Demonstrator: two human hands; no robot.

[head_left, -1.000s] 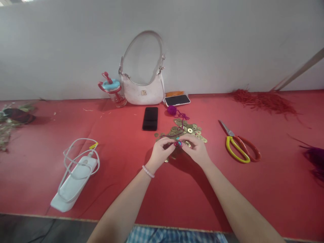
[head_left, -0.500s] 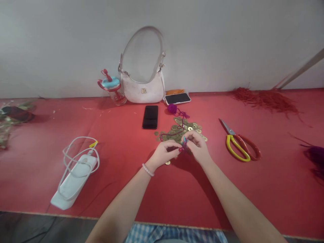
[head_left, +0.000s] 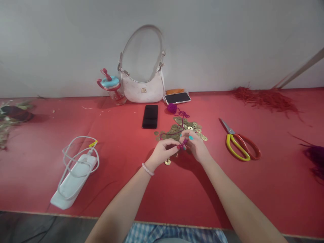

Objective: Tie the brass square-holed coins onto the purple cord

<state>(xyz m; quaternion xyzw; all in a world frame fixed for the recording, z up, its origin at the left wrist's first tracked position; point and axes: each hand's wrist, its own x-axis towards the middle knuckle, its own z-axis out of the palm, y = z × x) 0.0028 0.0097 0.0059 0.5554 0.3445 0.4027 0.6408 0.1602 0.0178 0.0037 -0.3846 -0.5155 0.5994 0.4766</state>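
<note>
My left hand [head_left: 165, 151] pinches a small bunch of purple yarn [head_left: 185, 141] between thumb and forefinger. Right against it, my right hand [head_left: 196, 145] grips the same yarn, its fingers curled in. Just beyond both hands lies a loose pile of brass coins with holes [head_left: 174, 130]; one single coin [head_left: 167, 162] rests nearer me, below my left hand. A strand runs across the pile toward a purple yarn ball [head_left: 172, 108] behind it. Whether a coin is caught in the yarn between my fingers is hidden.
Scissors [head_left: 236, 143] with yellow and red handles lie right. A black phone [head_left: 150, 116], a white-cased phone [head_left: 178, 98], a white handbag [head_left: 143, 89] and a lidded cup [head_left: 116, 94] stand or lie behind. Left is a white power strip [head_left: 76, 179]; red strands [head_left: 265, 99] lie back right.
My right hand has turned and its fingers have shifted lower around the yarn, close to my left fingertips. My left hand has stayed nearly in place. Other things have not moved.
</note>
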